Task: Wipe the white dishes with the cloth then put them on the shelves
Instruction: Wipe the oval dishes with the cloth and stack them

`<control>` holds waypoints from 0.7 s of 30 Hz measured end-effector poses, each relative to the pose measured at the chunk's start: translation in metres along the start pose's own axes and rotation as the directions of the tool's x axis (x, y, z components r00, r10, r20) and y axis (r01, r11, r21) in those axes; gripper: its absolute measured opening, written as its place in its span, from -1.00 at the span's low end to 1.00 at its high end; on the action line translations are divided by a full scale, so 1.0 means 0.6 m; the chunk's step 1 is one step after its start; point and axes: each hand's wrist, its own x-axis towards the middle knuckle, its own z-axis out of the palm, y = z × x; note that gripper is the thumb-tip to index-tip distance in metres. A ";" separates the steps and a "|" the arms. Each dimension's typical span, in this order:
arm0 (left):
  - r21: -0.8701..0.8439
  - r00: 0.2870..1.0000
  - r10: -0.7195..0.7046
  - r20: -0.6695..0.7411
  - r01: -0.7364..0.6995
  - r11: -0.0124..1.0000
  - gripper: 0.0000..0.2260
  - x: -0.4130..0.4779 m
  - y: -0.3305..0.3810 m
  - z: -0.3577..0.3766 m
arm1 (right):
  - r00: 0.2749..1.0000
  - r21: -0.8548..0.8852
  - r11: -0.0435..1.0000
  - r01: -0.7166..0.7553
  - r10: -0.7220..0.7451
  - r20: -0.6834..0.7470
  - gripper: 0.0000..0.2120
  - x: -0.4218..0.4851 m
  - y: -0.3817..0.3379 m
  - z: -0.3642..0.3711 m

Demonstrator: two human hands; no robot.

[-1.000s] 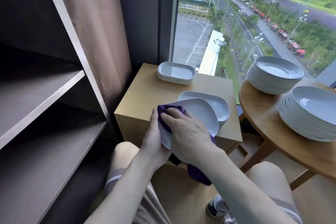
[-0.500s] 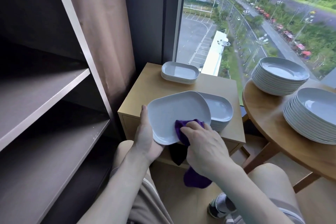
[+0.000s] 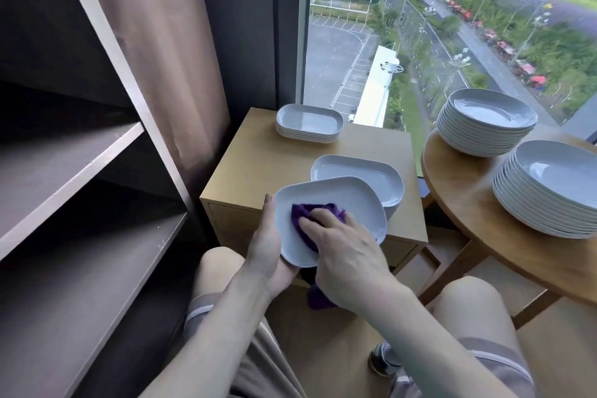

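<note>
person, worn items and body as seen from the head camera.
- arms: left hand (image 3: pixel 268 245) and right hand (image 3: pixel 349 265) bare; forearms (image 3: pixel 226 326) uncovered down to the frame edge.
- shorts (image 3: pixel 271 365): loose taupe-beige fabric ending above the bare knees (image 3: pixel 219 265); a wide grey-mauve band at each hem, set off by a thin pale stripe (image 3: pixel 198 312).
- shoe (image 3: pixel 382 362): dark upper, pale laces or sock; details blurred.

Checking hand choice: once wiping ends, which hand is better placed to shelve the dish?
The left hand: it grips the dish and the shelves stand on its side; the right hand holds the cloth.
</note>
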 end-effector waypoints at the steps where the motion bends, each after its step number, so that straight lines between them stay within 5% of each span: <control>1: -0.001 1.000 -0.002 -0.015 0.002 1.000 -0.28 0.002 0.000 -0.002 | 1.000 0.008 1.000 0.019 -0.019 0.015 -0.44 -0.006 -0.003 0.005; 15: 0.122 0.997 0.049 -0.062 -0.042 0.992 -0.35 0.019 -0.036 0.018 | 0.980 0.124 0.972 -0.200 0.199 0.021 -0.45 -0.028 0.139 -0.009; 21: 0.300 0.992 0.057 -0.112 -0.021 0.954 -0.32 0.083 0.017 0.083 | 0.941 0.242 0.940 -0.241 0.287 -0.177 -0.48 -0.022 0.188 -0.032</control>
